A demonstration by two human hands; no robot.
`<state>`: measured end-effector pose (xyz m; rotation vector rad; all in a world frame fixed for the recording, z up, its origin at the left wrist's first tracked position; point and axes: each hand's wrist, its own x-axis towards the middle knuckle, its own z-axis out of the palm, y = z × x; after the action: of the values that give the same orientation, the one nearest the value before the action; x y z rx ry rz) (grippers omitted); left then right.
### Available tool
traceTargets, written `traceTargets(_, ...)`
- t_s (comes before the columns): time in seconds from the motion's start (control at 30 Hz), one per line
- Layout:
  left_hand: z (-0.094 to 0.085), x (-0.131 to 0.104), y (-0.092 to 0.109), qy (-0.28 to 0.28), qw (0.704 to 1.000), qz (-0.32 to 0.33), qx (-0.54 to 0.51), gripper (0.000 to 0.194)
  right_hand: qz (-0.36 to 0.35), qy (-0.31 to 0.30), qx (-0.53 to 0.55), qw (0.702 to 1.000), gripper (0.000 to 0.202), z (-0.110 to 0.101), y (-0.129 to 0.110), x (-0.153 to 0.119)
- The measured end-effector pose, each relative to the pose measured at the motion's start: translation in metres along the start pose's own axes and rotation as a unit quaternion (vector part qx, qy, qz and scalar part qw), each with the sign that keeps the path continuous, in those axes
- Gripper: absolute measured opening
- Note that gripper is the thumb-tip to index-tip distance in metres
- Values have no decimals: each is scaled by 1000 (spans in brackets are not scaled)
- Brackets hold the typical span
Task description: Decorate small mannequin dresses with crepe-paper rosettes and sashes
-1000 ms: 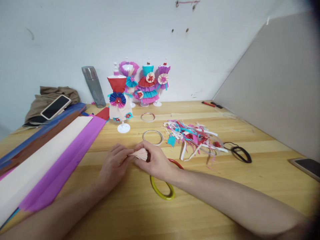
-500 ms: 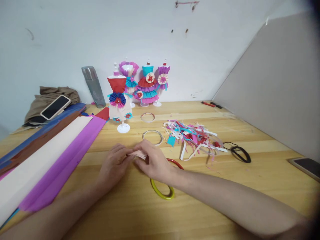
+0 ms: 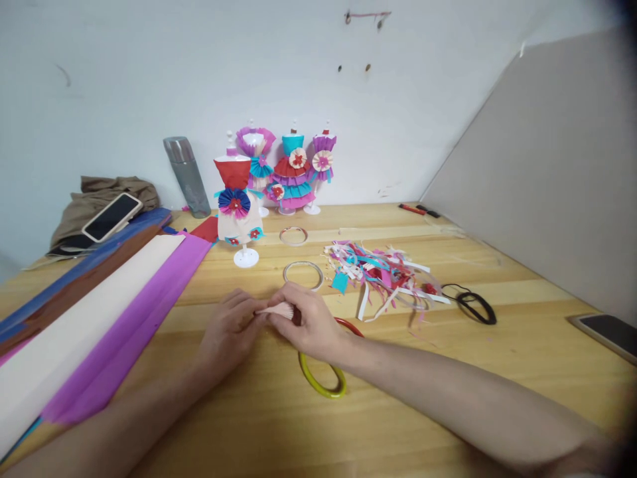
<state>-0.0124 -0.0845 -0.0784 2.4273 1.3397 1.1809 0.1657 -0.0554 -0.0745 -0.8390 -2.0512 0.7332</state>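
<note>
A small pale pink pleated paper piece (image 3: pixel 279 310) is pinched between both hands above the wooden table (image 3: pixel 209 425). My left hand (image 3: pixel 231 330) is closed on its narrow left end. My right hand (image 3: pixel 311 320) grips its fanned right part between thumb and fingers. Just under my right wrist lie a yellow ring (image 3: pixel 318 385) and a red ring (image 3: pixel 350 325), partly covered by the hand. Beyond the hands, a silvery tape ring (image 3: pixel 303 264) lies flat, with another ring (image 3: pixel 293 229) farther back.
Mini dress forms (image 3: pixel 240 229) in paper dresses stand at the back. Paper sheets (image 3: pixel 119 318), a phone (image 3: pixel 113 216), cloth (image 3: pixel 109 189) and a bottle (image 3: pixel 186 176) are left. Scraps (image 3: pixel 378 272), a black band (image 3: pixel 476 307), pens (image 3: pixel 413 209) and another phone (image 3: pixel 610 332) are right.
My right hand has turned a little, and the pleated piece shows more of its fan between the fingers. Both hands keep hold of it. The view has shifted slightly.
</note>
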Motion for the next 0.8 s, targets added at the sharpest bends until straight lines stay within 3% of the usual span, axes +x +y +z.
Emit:
traceTargets(0.27, 0, 0, 0, 37, 999, 31, -5, 12, -20, 10, 22, 999, 8, -9, -7, 5)
traceTargets(0.43, -3, 1, 3, 39, 999, 8, 8, 17, 20, 73, 34, 997, 6, -25, -3, 28)
traceTargets(0.57, -4, 2, 4, 27, 1000, -16, 5, 19, 36, 116, 43, 992, 8, -47, 9, 77)
traceTargets(0.7, -3, 2, 4, 25, 1000, -18, 5, 19, 28, 144, -3, 989, 10, -67, 21, 155)
traceTargets(0.8, -1, 2, 3, 36, 999, -12, 8, 17, 64, 193, -24, 979, 12, -73, 31, 216)
